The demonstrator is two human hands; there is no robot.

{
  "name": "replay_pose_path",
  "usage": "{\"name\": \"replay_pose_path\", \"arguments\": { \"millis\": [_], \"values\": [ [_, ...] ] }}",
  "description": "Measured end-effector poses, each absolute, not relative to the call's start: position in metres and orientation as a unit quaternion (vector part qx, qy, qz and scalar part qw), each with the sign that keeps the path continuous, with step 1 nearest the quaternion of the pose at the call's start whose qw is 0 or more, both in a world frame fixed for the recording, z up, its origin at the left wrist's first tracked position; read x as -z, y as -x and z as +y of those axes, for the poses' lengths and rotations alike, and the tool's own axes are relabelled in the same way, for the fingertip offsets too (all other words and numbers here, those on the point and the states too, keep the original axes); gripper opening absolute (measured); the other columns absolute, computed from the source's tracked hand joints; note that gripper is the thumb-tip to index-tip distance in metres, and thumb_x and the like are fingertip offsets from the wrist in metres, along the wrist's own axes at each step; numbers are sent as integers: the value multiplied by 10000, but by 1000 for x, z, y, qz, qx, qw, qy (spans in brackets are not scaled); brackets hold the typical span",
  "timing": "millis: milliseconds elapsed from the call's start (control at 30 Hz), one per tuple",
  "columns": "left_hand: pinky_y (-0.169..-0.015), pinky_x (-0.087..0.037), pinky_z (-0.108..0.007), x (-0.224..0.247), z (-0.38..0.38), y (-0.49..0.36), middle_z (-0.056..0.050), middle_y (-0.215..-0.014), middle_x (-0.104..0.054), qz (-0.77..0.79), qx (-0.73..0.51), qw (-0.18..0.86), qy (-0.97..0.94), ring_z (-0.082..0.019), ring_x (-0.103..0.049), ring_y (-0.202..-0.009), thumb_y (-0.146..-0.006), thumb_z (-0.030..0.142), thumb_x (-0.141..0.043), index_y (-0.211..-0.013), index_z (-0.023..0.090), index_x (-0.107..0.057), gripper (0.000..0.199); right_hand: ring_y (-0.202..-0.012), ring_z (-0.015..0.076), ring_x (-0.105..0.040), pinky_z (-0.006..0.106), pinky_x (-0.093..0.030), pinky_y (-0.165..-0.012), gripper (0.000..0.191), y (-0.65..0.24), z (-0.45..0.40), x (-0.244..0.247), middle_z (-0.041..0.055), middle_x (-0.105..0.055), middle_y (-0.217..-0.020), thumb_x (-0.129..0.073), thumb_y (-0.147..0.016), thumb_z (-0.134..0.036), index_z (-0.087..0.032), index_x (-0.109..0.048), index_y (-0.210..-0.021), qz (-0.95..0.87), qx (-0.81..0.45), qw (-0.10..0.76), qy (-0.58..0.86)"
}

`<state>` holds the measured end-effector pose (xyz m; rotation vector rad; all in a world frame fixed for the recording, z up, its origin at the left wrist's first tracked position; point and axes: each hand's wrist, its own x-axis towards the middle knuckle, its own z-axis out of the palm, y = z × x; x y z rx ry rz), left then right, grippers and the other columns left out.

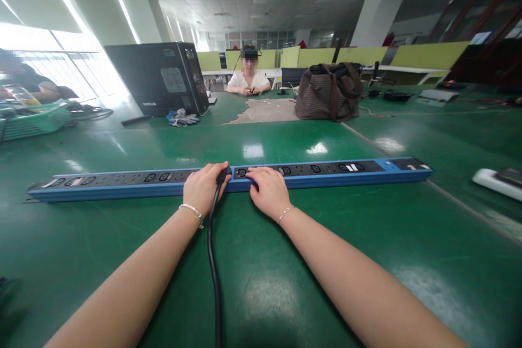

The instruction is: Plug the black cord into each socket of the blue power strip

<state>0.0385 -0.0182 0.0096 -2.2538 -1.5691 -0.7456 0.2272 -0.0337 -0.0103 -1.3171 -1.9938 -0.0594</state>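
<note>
Reaching forward, forearms (138, 266) angled in: left hand (203, 186) closed around a black plug (223, 175) on a thick cord (212, 258), right hand (269, 189) curled over the long power strip (240, 187), can't tell if it's actually gripping. Strip's lying crosswise on the green table (265, 283), blue sides, black top dotted with sockets (286, 171).

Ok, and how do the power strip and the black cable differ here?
The power strip is blue with a black socket face; the black cable has no blue. The power strip lies straight across the table, while the black cable curves toward the person. The power strip shows both ends; the black cable runs out of the picture's bottom edge. Both meet at the left hand.
</note>
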Motion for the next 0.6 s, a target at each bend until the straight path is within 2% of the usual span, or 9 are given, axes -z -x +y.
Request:
{"name": "replay_pose_path", "arguments": {
  "millis": [133,300,433,600],
  "values": [
    [-790,-464,-342,-5,-19,-36,-60,-1046,-648,-522,247,161,800,-216,-634,-885,-898,429,-380,-1208,237,-515,389,-1111,197,-509,377,-365,-970,317,-228,-34,10,14,-639,-1183,-535,-761,-152,-220,-654,-1047,-778,19,361,513],
    [-824,-466,-376,4,-12,-29,-111,-1068,-604,-487,265,138,821,-250,-603,-950,-832,480,-500,-1258,184,-438,522,-1127,209,-494,386,-350,-982,323,-229,-35,11,23,-630,-1198,-524,-789,-185,-209,-634,-1091,-788,39,350,505],
    [-826,-467,-401,7,-8,-24,-114,-1077,-595,-476,269,117,829,-258,-589,-979,-829,460,-513,-1275,194,-400,532,-1155,222,-475,391,-335,-999,356,-223,-38,8,47,-600,-1245,-488,-842,-248,-181,-586,-1178,-797,59,343,494],
    [-831,-469,-417,9,-7,-24,-147,-1086,-588,-499,280,103,814,-280,-586,-1008,-803,386,-539,-1275,136,-357,565,-1217,203,-433,356,-326,-1016,384,-200,-37,3,40,-515,-1353,-435,-893,-283,-181,-529,-1251,-819,78,355,444]
  ]
}}
